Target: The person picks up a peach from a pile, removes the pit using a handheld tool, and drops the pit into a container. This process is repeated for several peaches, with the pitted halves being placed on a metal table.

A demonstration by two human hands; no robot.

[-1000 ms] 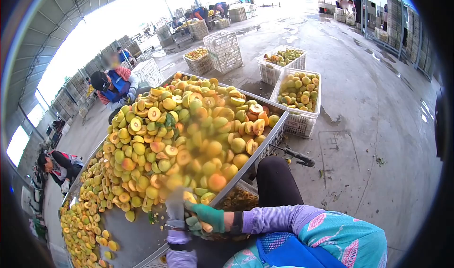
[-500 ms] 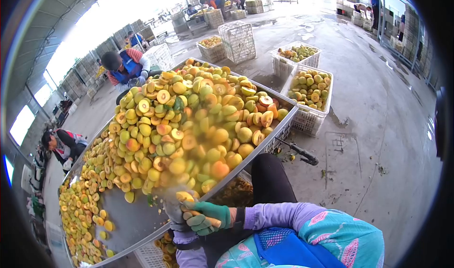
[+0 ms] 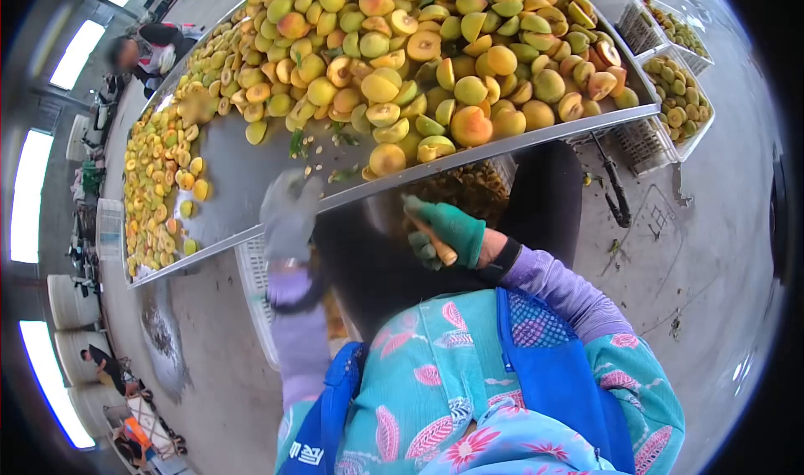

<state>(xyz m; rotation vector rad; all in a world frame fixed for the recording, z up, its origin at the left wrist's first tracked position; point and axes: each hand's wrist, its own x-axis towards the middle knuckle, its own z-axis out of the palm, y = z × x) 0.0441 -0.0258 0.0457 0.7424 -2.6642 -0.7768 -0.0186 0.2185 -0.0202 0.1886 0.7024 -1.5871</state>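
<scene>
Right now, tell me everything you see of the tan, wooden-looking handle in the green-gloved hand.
The tan, wooden-looking handle is a slim rod. The green-gloved right hand grips it at a slant above dark trousers, its near end jutting free. Its far end is too blurred to describe.

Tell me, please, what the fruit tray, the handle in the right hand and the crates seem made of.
Tray: probably metal, smooth and grey with a dull sheen. Handle: likely wood, smooth, judging by its tan colour, though plastic is possible. Crates: apparently moulded plastic, off-white, with regularly perforated walls.
</scene>
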